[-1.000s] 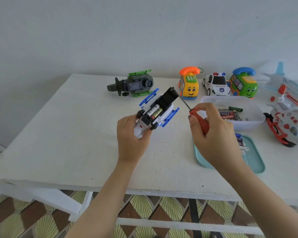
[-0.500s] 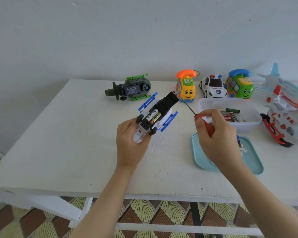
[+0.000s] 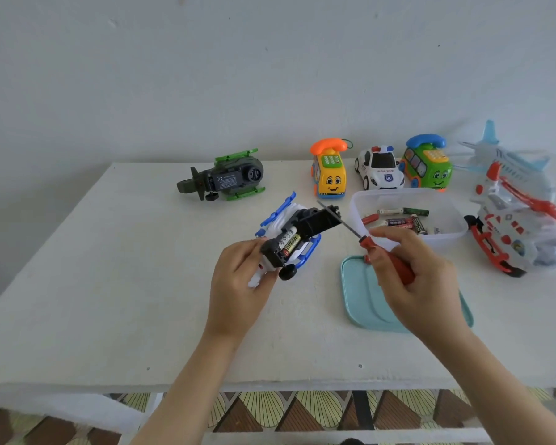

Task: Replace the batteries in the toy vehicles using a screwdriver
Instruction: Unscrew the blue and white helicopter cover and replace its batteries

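In the head view, the left hand (image 3: 238, 284) had its fingers wrapped around the white and blue toy (image 3: 289, 239) in the middle of the frame, batteries (image 3: 289, 244) showing. The right hand (image 3: 411, 277) pinched the red screwdriver (image 3: 385, 258), its tip near the toy's black flap. A clear box (image 3: 450, 216) sat middle right

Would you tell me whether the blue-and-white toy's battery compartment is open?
Open: the black cover is swung up, exposing two batteries.

The right hand (image 3: 411, 277) hides perhaps half the teal tray (image 3: 360, 293).
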Motion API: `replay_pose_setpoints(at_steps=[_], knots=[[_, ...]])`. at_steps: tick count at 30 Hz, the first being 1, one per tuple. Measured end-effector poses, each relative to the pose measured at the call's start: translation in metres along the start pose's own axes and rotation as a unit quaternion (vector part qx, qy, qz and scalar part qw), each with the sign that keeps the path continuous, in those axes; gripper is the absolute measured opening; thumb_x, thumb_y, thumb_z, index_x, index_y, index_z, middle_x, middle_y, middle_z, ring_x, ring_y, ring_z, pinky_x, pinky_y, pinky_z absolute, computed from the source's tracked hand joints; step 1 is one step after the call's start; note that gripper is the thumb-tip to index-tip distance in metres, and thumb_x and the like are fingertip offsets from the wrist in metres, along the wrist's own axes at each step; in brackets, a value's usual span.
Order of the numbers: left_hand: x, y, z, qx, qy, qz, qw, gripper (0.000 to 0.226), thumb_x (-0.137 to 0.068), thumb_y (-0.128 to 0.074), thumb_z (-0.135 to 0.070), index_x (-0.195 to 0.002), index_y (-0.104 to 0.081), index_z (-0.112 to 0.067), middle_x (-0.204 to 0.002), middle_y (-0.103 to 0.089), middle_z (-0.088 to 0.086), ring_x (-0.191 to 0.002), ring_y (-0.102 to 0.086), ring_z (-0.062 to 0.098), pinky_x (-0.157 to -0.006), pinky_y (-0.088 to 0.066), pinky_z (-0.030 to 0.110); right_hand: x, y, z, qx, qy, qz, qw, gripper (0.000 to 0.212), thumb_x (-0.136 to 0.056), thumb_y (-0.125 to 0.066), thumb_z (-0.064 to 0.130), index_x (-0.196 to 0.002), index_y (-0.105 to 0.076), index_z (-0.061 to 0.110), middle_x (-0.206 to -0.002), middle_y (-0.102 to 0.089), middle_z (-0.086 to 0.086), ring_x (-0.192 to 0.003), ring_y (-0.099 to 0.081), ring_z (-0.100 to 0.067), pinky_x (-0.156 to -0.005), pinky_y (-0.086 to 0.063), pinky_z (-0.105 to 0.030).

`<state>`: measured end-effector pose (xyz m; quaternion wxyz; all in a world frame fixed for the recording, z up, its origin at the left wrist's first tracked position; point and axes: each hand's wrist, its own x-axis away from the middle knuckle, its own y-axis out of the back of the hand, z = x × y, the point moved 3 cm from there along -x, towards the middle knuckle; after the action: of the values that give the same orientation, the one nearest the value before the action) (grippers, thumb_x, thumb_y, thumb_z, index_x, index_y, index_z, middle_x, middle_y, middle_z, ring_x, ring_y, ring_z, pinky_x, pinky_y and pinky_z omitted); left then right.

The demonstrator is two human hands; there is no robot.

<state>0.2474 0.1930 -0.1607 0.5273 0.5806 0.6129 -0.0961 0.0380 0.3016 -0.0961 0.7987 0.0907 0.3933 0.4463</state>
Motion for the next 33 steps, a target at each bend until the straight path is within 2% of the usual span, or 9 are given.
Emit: replay_pose_setpoints(at_steps=[6,8,10,11,15,19,23,28,33], knots=[[-0.018,-0.002,-0.019,-0.022,-0.047,-0.05,0.997,0.033,-0.079,-0.073,-0.009,-0.107,-0.069,0.008,-0.107,-0.064,0.011,-0.1,-0.057,0.023,-0.095,-0.04,0.019,-0.017,0.008,-0.02,0.02,-0.019,0.095,0.995,0.01,-0.086,-0.05,0.042,-0.089,-0.059,0.044,-0.057,-0.061,-0.001,-0.051,-0.056,-0.019,-0.051,-0.047,-0.037],[-0.026,-0.005,-0.026,-0.021,-0.071,-0.068,0.995,0.031,-0.083,-0.068,-0.012,-0.108,-0.068,0.007,-0.112,-0.058,0.006,-0.101,-0.056,0.024,-0.095,-0.04,0.021,-0.025,0.014,-0.027,0.01,-0.015,0.099,0.995,0.011,-0.087,-0.053,0.033,-0.09,-0.06,0.041,-0.056,-0.059,0.002,-0.047,-0.054,-0.013,-0.049,-0.047,-0.03],[-0.034,-0.009,-0.031,-0.019,-0.094,-0.078,0.992,0.031,-0.086,-0.067,-0.012,-0.113,-0.065,0.002,-0.113,-0.055,0.005,-0.101,-0.056,0.024,-0.096,-0.041,0.022,-0.035,0.021,-0.029,0.007,0.006,0.085,0.996,0.015,-0.09,-0.059,0.02,-0.089,-0.064,0.035,-0.058,-0.06,0.017,-0.047,-0.053,-0.004,-0.049,-0.039,-0.011],[-0.038,-0.011,-0.034,-0.02,-0.105,-0.08,0.991,0.032,-0.086,-0.066,-0.012,-0.116,-0.061,-0.001,-0.113,-0.054,0.005,-0.101,-0.056,0.024,-0.096,-0.041,0.023,-0.038,0.024,-0.029,0.002,0.014,0.084,0.996,0.014,-0.09,-0.061,0.017,-0.09,-0.065,0.03,-0.06,-0.06,0.022,-0.048,-0.054,0.0,-0.049,-0.038,-0.009],[-0.053,-0.025,-0.043,-0.027,-0.134,-0.083,0.987,0.034,-0.087,-0.067,-0.011,-0.118,-0.055,-0.004,-0.109,-0.06,0.009,-0.101,-0.056,0.024,-0.096,-0.042,0.024,-0.054,0.033,-0.041,0.003,0.018,0.083,0.996,0.011,-0.086,-0.05,0.038,-0.085,-0.057,0.046,-0.057,-0.062,-0.002,-0.047,-0.049,-0.016,-0.048,-0.041,-0.023],[-0.073,-0.043,-0.05,-0.055,-0.145,-0.079,0.985,0.027,-0.087,-0.067,-0.01,-0.11,-0.066,0.003,-0.1,-0.067,0.018,-0.1,-0.058,0.026,-0.097,-0.043,0.025,-0.068,0.045,-0.055,-0.018,0.006,0.069,0.997,0.027,-0.088,-0.055,0.023,-0.078,-0.058,0.047,-0.053,-0.059,-0.004,-0.043,-0.043,-0.02,-0.043,-0.034,-0.024],[-0.087,-0.061,-0.057,-0.065,-0.15,-0.073,0.984,0.025,-0.087,-0.067,-0.01,-0.105,-0.069,0.008,-0.108,-0.063,0.011,-0.101,-0.057,0.026,-0.098,-0.042,0.025,-0.076,0.052,-0.067,-0.027,-0.015,0.071,0.997,0.03,-0.091,-0.059,0.01,-0.08,-0.058,0.037,-0.052,-0.054,0.002,-0.041,-0.036,-0.016,-0.041,-0.025,-0.017],[-0.097,-0.082,-0.066,-0.058,-0.158,-0.068,0.983,0.026,-0.09,-0.065,-0.014,-0.104,-0.069,0.008,-0.109,-0.06,0.009,-0.1,-0.057,0.025,-0.1,-0.04,0.023,-0.087,0.058,-0.089,-0.096,-0.083,0.064,0.99,0.024,-0.092,-0.057,0.009,-0.076,-0.063,0.026,-0.052,-0.053,-0.009,-0.042,-0.033,-0.008,-0.043,-0.025,-0.017],[-0.103,-0.099,-0.069,-0.035,-0.15,-0.055,0.987,0.028,-0.09,-0.064,-0.016,-0.111,-0.065,0.001,-0.108,-0.064,0.012,-0.102,-0.056,0.024,-0.101,-0.038,0.02,-0.098,0.069,-0.114,-0.194,-0.163,0.08,0.964,0.024,-0.095,-0.053,0.008,-0.076,-0.067,0.017,-0.044,-0.044,0.004,-0.041,-0.032,-0.005,-0.041,-0.025,-0.014]])
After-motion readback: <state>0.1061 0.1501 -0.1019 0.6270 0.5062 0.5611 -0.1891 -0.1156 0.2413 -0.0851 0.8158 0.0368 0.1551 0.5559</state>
